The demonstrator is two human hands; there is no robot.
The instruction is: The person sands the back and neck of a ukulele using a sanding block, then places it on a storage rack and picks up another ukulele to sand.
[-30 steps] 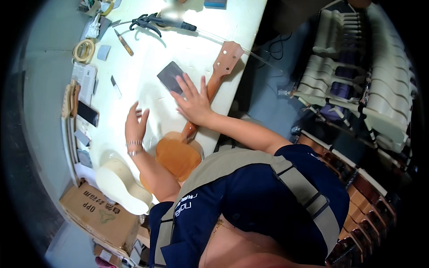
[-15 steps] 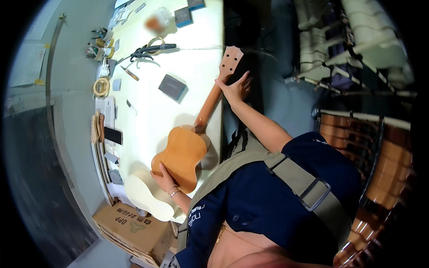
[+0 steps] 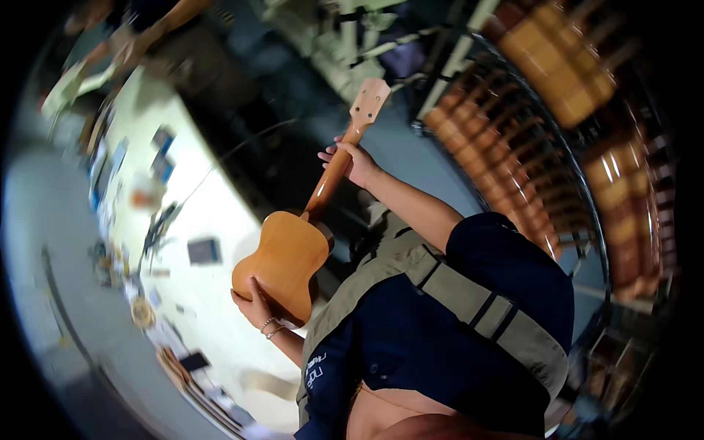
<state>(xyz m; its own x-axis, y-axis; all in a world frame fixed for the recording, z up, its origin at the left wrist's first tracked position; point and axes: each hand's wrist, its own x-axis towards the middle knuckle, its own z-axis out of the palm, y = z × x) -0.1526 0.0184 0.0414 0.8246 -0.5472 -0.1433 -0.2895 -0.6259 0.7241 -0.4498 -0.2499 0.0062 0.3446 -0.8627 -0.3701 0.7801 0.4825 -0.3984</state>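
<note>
A four-hole ukulele with a glossy honey-brown body is held back side up, slanting from lower left to upper right over the table's near edge. My left hand, with bracelets at the wrist, grips the lower end of the body, thumb lying on its back and fingers at the edge. Around the neck, below the pale headstock, my right hand is wrapped. The side turned away from me is hidden.
A dark sanding block, a roll of tape and blurred tools lie on the white table. Glossy brown wooden pieces hang on a rack at right. At the far left another person's hands hold something pale.
I have turned rightward with the ukulele, carrying it partly off the table. My right hand has closed around the neck. Another person and more of the rack have come into view.
</note>
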